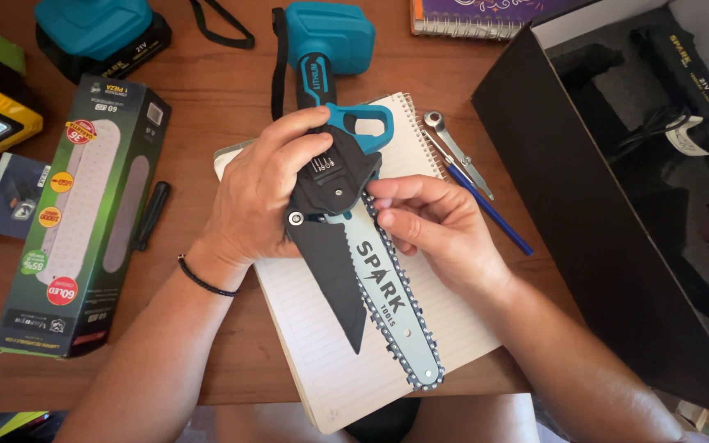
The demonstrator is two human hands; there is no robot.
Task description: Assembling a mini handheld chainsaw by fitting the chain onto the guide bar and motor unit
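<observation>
Bare wooden table (207, 98) lies open at eleven o'clock of the mini chainsaw (346, 205). A long green box (84, 221) blocks nine o'clock. A wrench (453, 148) and blue pen (490, 209) crowd two o'clock; a black case (568, 205) walls off three o'clock.

This looks like a home desk used as a hobby workbench. A wooden desk (207, 98) carries a lined spiral notebook (330, 361), a blue pen (490, 209), a small wrench (453, 148), retail boxes (84, 221) and an open black carton (584, 205), with a cordless mini chainsaw (346, 189) among them.
</observation>
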